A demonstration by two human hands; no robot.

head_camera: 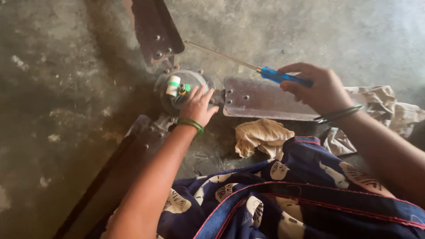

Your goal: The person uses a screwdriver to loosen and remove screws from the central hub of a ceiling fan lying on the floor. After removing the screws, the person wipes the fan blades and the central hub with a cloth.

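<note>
A ceiling fan's round motor (183,90) lies on the concrete floor (57,88) with three blades at 12, 3 and 7 o'clock. The left hand (198,107) rests on it, fingers spread. The right hand (319,88), at 3 o'clock, is clamped around a blue-handled screwdriver (248,65), its shaft pointing to 10 o'clock
</note>
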